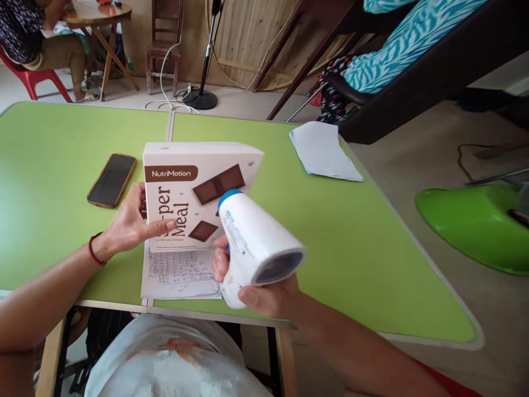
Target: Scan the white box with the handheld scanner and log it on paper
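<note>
My left hand [132, 220] grips a white NutriMotion box [165, 193] by its left side, thumb across the front. Brown chocolate pieces and the word "Meal" are printed on the box, which stands upright and faces me. Wrapped round the handle of a white and blue infrared thermometer gun [252, 237] is my right hand [264, 292]. The gun's blue nose points toward the front of the box, and its dark display faces back at me. Whether the nose touches the box I cannot tell. Handwritten papers [182, 275] lie below the box, partly covered by it.
On the green table [351, 248], a phone [111, 180] lies left of the box and folded white paper [324, 150] lies at the far right. Beyond are a microphone stand [202, 94], a wooden chair [163, 52] and a seated person [61, 52]. A green chair [475, 226] stands right.
</note>
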Tool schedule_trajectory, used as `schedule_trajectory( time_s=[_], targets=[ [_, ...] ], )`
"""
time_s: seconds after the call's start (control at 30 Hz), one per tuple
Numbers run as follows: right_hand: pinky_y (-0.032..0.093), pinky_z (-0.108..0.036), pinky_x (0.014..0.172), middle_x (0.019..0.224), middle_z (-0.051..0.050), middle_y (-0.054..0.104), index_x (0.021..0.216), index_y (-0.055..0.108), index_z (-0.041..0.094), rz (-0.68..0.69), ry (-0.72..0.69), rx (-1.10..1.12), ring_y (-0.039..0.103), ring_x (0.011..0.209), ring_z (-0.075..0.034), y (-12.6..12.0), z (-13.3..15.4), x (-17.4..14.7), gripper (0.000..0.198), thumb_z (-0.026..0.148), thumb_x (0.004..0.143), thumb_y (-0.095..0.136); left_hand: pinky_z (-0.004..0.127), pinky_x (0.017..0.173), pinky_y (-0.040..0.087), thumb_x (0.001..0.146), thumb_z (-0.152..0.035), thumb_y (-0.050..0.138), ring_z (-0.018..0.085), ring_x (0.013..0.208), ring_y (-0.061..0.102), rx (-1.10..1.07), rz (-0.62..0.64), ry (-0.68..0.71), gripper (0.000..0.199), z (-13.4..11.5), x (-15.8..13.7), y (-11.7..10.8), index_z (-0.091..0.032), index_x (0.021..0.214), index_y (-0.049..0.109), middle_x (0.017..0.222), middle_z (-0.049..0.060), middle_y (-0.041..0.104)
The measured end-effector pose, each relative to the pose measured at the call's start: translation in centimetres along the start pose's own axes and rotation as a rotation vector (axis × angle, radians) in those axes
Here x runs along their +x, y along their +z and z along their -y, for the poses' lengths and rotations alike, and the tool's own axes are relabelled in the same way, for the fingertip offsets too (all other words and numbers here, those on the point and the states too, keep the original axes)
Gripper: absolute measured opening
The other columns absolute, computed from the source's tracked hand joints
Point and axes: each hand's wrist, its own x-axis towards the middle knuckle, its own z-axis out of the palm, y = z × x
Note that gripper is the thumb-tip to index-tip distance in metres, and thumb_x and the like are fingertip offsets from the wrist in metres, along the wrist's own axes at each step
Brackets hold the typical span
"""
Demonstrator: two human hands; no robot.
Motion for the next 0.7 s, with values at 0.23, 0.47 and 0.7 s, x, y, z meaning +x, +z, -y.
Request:
schedule_trajectory(
  time_s=[0.23,0.47,0.7],
  targets=[
    [0.051,-0.032,0.050,0.065,-0.002,0.061,0.080,0.063,0.022,-0.006,0.129,0.310,0.055,0.056,-0.015,0.9,-0.3,1.1,0.034,0.053,0.076,0.075,0.054,0.088,0.059,0.068,-0.045,0.088,0.037,0.110,0.065,0.054,0.049,0.029,0.080,0.0,0.1,0.2,-0.015,0.126,0.043,0.122,0.019,0.063],
    [0.053,-0.034,0.057,0.071,-0.002,0.064,0.089,0.064,0.022,-0.012,0.103,0.271,0.060,0.062,-0.017,1.1,-1.2,1.0,0.029,0.046,0.077,0.076,0.048,0.076,0.061,0.067,-0.049,0.087,0.035,0.103,0.067,0.116,0.058,0.089,0.075,0.5,0.4,-0.1,-0.017,0.119,0.044,0.121,0.019,0.062],
    [0.053,-0.033,0.056,0.073,-0.003,0.066,0.090,0.064,0.021,0.032,0.074,0.264,0.062,0.064,-0.017,0.9,-1.1,1.1,0.027,0.044,0.079,0.076,0.045,0.072,0.061,0.067,-0.048,0.088,0.034,0.098,0.069,0.147,0.116,0.074,0.074,0.3,0.5,-0.4,-0.016,0.120,0.047,0.114,0.017,0.066]
  ],
)
